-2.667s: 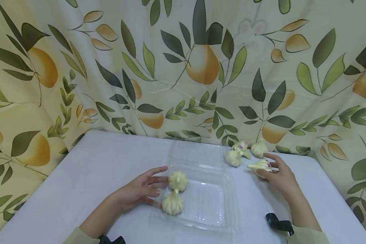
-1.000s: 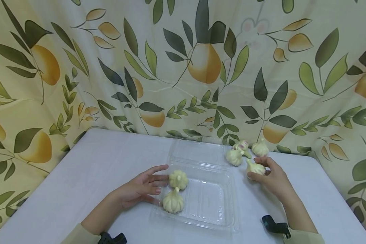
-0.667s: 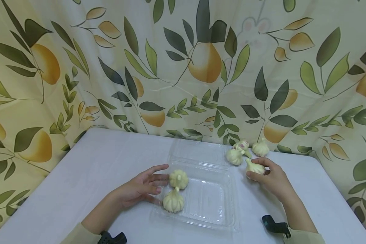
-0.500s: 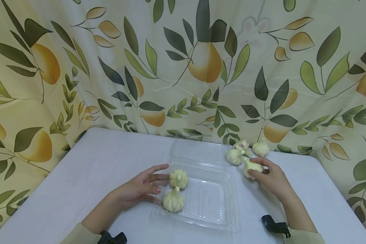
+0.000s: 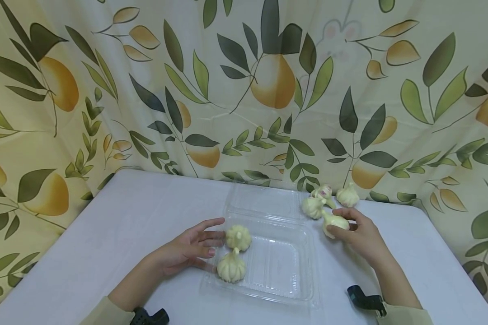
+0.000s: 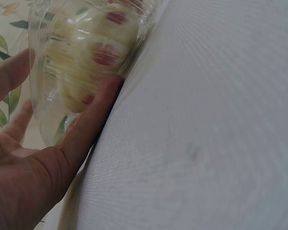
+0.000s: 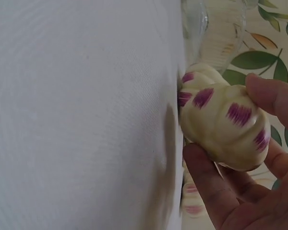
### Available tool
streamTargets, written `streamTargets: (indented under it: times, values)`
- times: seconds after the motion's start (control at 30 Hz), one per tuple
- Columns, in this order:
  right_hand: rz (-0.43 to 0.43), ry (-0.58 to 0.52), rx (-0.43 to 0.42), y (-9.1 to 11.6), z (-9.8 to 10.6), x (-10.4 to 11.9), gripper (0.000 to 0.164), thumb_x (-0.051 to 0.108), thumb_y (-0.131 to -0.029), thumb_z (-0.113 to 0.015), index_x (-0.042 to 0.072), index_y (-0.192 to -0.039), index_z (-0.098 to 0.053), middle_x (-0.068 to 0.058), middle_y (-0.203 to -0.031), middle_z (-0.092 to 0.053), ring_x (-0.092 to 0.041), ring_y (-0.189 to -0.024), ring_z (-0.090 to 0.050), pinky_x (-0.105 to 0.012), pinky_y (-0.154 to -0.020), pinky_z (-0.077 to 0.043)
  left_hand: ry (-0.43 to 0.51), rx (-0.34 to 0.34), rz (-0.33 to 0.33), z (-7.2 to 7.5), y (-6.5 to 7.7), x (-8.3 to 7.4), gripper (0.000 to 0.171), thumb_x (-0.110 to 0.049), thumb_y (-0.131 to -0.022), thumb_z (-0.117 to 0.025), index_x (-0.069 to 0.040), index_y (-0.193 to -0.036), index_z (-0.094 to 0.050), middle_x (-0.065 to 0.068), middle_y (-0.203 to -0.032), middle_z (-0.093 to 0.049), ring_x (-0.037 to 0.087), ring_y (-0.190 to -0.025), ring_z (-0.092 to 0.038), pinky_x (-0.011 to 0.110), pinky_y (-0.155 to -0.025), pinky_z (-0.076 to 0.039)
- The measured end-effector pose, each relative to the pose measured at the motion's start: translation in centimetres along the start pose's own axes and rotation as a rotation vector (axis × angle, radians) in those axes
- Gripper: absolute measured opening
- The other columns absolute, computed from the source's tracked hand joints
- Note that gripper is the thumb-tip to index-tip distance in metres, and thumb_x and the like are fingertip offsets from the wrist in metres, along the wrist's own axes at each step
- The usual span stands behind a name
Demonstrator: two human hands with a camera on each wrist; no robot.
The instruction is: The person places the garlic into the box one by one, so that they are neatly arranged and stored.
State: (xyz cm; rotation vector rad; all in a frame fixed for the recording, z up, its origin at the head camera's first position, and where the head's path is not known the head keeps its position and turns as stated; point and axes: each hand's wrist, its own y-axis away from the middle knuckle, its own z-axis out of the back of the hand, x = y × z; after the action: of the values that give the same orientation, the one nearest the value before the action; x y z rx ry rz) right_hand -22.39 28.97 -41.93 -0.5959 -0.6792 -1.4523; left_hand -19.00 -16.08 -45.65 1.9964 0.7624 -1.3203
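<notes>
Held garlic bulb (image 5: 334, 222) edges closer to the clear container (image 5: 276, 266)

Its stem, which lay nearly level and pointed at the container a few moments ago, now tilts upward, and the right hand (image 5: 363, 234) has shifted along with it. That hand pinches the bulb between thumb and fingers, to the right of the container and just outside its rim; whether the bulb's underside touches the white table (image 5: 118, 234) is hard to tell. From the right wrist, purple streaks show on the bulb.

At the container's left side, the left hand (image 5: 193, 248) is spread and grips nothing, its thumb lying along the outer wall and its fingers near the rim. Inside the container, against that same side, sit a front bulb (image 5: 231, 267) and a back bulb (image 5: 238, 238), close together.

Behind the container its lid (image 5: 264, 203) lies folded back. Right of the lid are a plain bulb (image 5: 312, 207), a purple-marked bulb (image 5: 321, 192) and a far bulb (image 5: 347, 196), all where they were. Beyond the container hangs a curtain (image 5: 227, 113) printed with leaves and fruit.
</notes>
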Motion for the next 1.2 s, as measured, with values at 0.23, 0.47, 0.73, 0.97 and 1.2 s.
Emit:
streamTargets:
  times: [0.23,0.47,0.73,0.97,1.2]
  values:
    - [-0.018,-0.003,-0.008,-0.03,0.02,0.24,0.07,0.046,-0.086,-0.075,0.009,-0.141,-0.049,-0.017,-0.138,-0.052,-0.033,-0.114,-0.05,-0.033,-0.077,-0.046,0.004,0.001,0.001,0.04,-0.01,0.01,0.08,-0.003,-0.093,-0.062,-0.02,-0.16,-0.021,0.02,-0.16,-0.027,0.039,-0.145,-0.031,0.06,-0.092,-0.051]
    - [-0.02,-0.007,-0.005,-0.15,-0.06,0.24,0.07,0.047,-0.087,-0.075,0.008,-0.139,-0.05,-0.018,-0.143,-0.05,-0.042,-0.125,-0.046,-0.046,-0.09,-0.044,0.003,0.006,-0.005,-0.01,0.05,-0.06,0.08,-0.003,-0.093,-0.062,-0.021,-0.159,-0.021,0.021,-0.16,-0.025,0.04,-0.145,-0.029,0.06,-0.092,-0.052]
    - [-0.005,-0.003,-0.008,-0.2,-0.09,0.2,0.072,0.046,-0.086,-0.075,0.006,-0.14,-0.049,-0.019,-0.143,-0.05,-0.041,-0.128,-0.044,-0.053,-0.096,-0.042,-0.005,0.0,-0.002,-0.04,0.08,-0.12,0.08,-0.003,-0.093,-0.062,-0.022,-0.159,-0.022,0.021,-0.16,-0.025,0.038,-0.145,-0.031,0.059,-0.091,-0.052]
    - [0.011,-0.006,-0.023,-0.18,-0.06,0.28,0.07,0.045,-0.086,-0.077,0.008,-0.138,-0.05,-0.018,-0.141,-0.051,-0.039,-0.123,-0.047,-0.041,-0.088,-0.043,-0.017,-0.002,0.0,0.01,0.07,-0.12,0.081,-0.002,-0.093,-0.062,-0.021,-0.16,-0.02,0.021,-0.16,-0.026,0.038,-0.145,-0.031,0.057,-0.091,-0.053]
    - [0.025,-0.004,-0.039,-0.18,-0.14,0.26,0.068,0.043,-0.086,-0.077,0.007,-0.137,-0.051,-0.018,-0.139,-0.052,-0.037,-0.122,-0.047,-0.042,-0.089,-0.042,-0.02,-0.006,0.001,0.03,0.03,-0.09,0.08,-0.002,-0.093,-0.062,-0.021,-0.16,-0.021,0.02,-0.16,-0.026,0.038,-0.145,-0.031,0.057,-0.092,-0.053]
